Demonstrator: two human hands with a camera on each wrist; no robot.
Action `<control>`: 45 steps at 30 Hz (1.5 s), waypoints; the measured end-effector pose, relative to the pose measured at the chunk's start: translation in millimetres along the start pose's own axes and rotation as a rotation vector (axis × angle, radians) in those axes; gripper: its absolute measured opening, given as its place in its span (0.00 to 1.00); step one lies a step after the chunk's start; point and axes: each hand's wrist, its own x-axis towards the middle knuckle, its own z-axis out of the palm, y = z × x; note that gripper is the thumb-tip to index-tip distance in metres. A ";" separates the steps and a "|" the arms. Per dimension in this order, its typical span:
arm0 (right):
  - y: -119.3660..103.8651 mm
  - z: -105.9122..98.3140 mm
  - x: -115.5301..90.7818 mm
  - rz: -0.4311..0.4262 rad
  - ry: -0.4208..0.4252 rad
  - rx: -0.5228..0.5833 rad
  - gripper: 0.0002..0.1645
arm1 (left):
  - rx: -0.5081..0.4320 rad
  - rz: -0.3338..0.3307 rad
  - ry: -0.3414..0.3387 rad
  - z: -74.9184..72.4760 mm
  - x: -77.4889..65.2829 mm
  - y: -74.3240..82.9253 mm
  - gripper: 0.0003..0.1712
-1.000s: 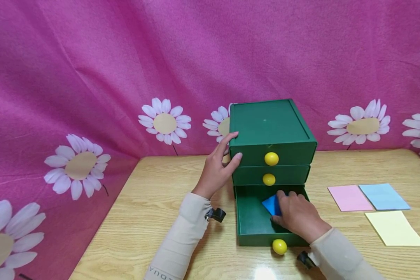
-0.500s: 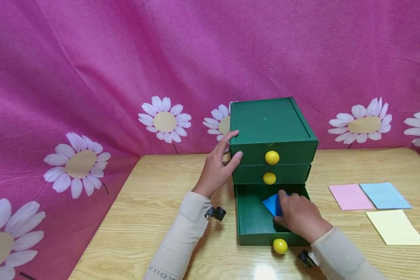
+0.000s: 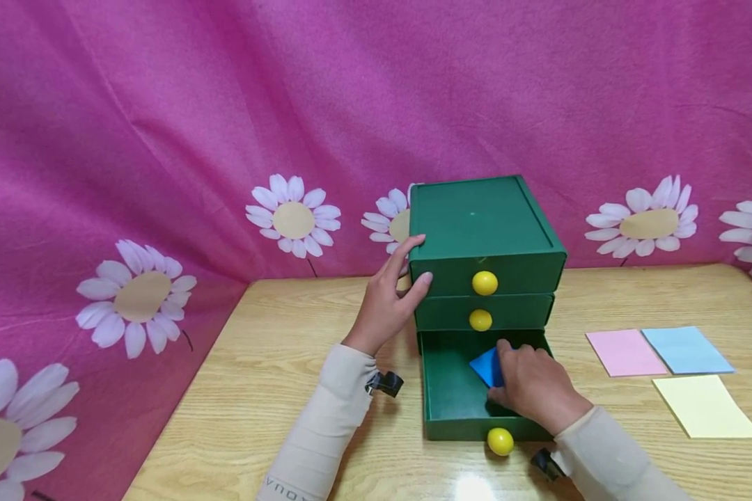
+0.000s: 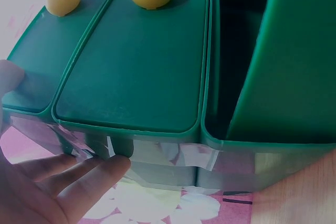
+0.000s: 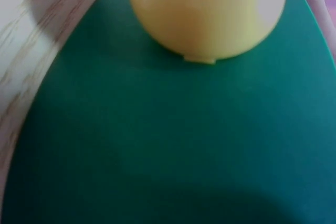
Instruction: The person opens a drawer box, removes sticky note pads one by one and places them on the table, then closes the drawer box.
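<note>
A green cabinet (image 3: pixel 476 216) of three small drawers with yellow ball knobs stands on the table. Its bottom drawer (image 3: pixel 445 400) is pulled out, while the upper two are closed. My left hand (image 3: pixel 385 306) steadies the cabinet's left front edge, thumb on the front and loosely extended fingers against the side. Inside the bottom drawer, my right hand (image 3: pixel 535 386) has its fingers curled over a blue piece of paper (image 3: pixel 485 367), apparently pinching it; its far part and the fingertips are hidden. In the right wrist view only the drawer front and its yellow knob (image 5: pixel 207 14) show, not the hand.
To the right of the cabinet, flat on the wooden table (image 3: pixel 276 334), lie square paper notes: pink (image 3: pixel 625 353), light blue (image 3: pixel 688 350) and pale yellow (image 3: pixel 705 407). Behind hangs a magenta cloth (image 3: pixel 351 90) printed with daisies.
Both hands and the blue paper keep practically the same place. Only slight shifts of the whole head view show.
</note>
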 end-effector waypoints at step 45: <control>-7.4 -31.1 -18.7 -0.051 0.168 0.119 0.33 | 0.018 -0.010 0.003 -0.2 -0.7 1.5 0.31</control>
